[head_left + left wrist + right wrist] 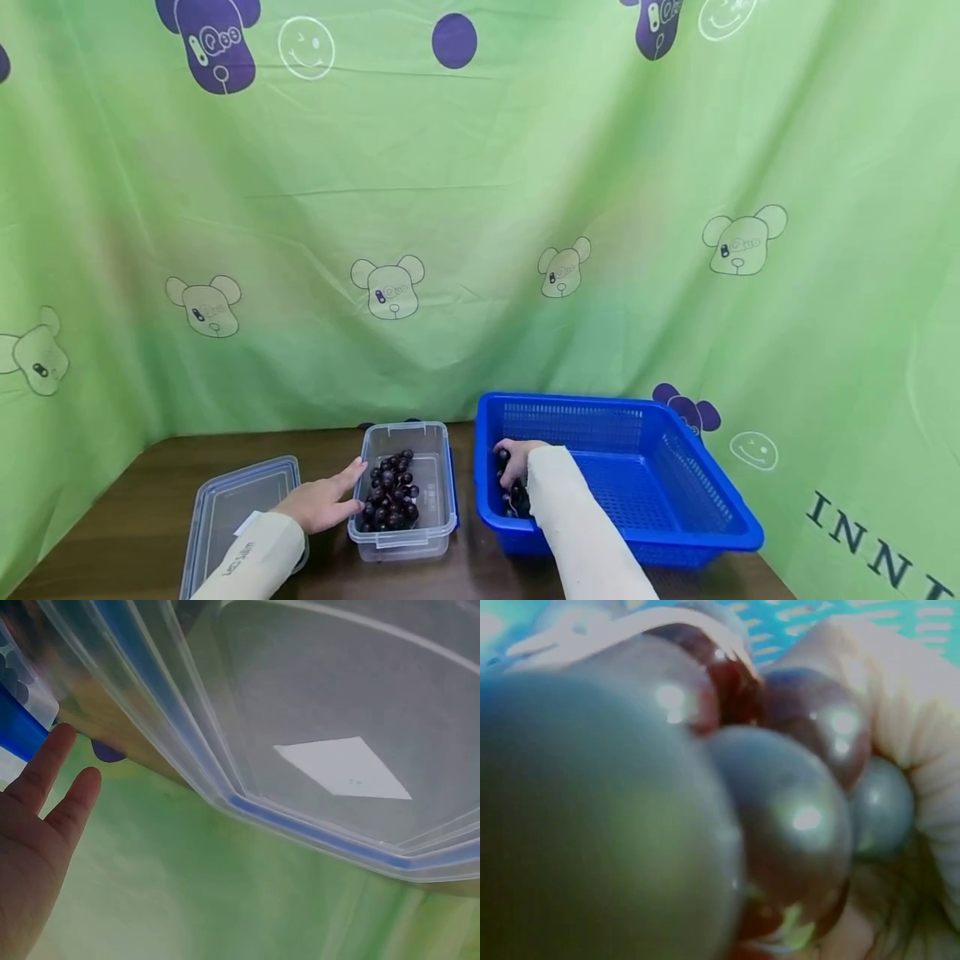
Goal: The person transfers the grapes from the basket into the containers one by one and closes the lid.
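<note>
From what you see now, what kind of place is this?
Probably a staged recording corner, not a real kitchen: a green cartoon-print cloth hangs behind a brown table holding only a blue basket and a clear container.

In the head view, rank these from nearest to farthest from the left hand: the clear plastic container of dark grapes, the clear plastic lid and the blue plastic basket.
1. Clear plastic container of dark grapes: fingers of the left hand touch its left wall.
2. Clear plastic lid with blue seal: flat on the table, under the wrist and sleeve; nearly as close.
3. Blue plastic basket: farthest, beyond the container, on the right.
</note>
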